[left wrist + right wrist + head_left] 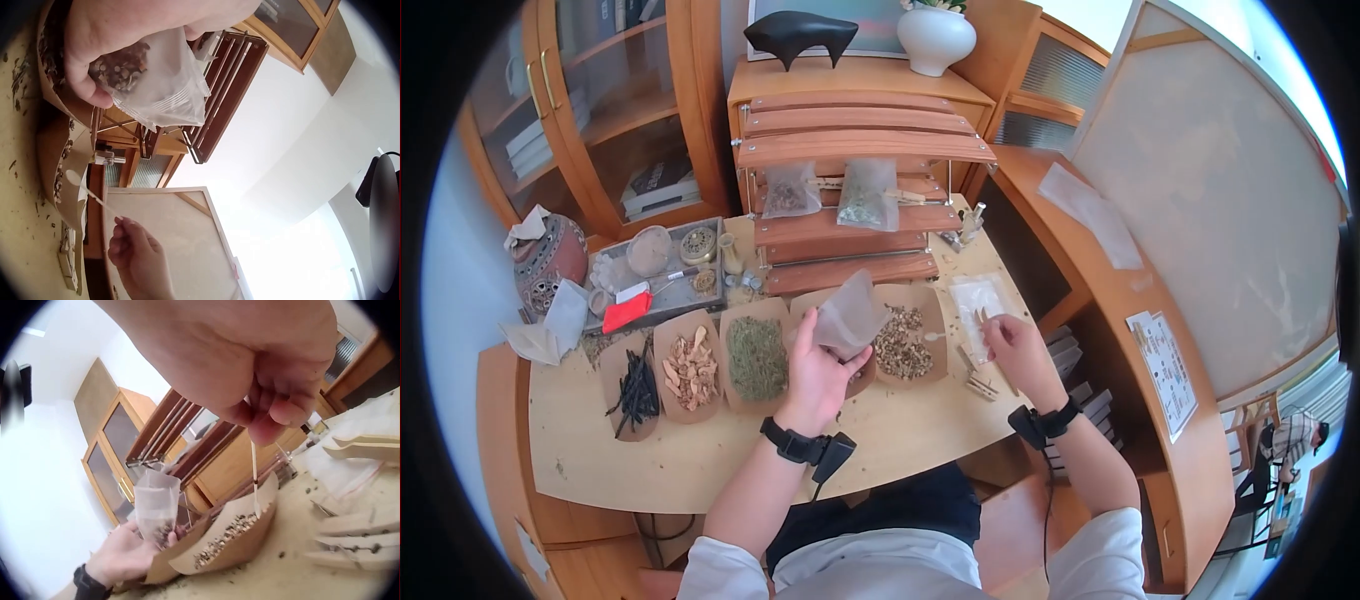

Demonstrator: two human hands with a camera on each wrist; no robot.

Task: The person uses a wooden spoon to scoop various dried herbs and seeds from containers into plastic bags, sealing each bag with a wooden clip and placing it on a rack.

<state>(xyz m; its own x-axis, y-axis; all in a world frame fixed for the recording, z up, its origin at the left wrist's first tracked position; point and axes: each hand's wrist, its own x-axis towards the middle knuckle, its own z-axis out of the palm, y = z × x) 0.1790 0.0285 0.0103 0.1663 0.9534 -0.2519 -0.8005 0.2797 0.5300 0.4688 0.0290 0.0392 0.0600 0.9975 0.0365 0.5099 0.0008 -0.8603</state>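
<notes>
My left hand holds a translucent bag upright over the row of paper trays. Brown chopped herb pieces lie at the bottom of the bag. My right hand pinches the thin handle of a small spoon, above the table's right side. In the right wrist view, the bowl of this spoon overlaps the edge of the rightmost paper tray. That tray contains pale and dark chopped pieces. Another tray is mostly hidden behind my left hand and the bag.
Further left are trays of dark strips, tan slices and green herb. Wooden clips and clear plastic bags lie at right. Behind stands a tiered wooden rack with two filled bags clipped on. A grey tray holds small items.
</notes>
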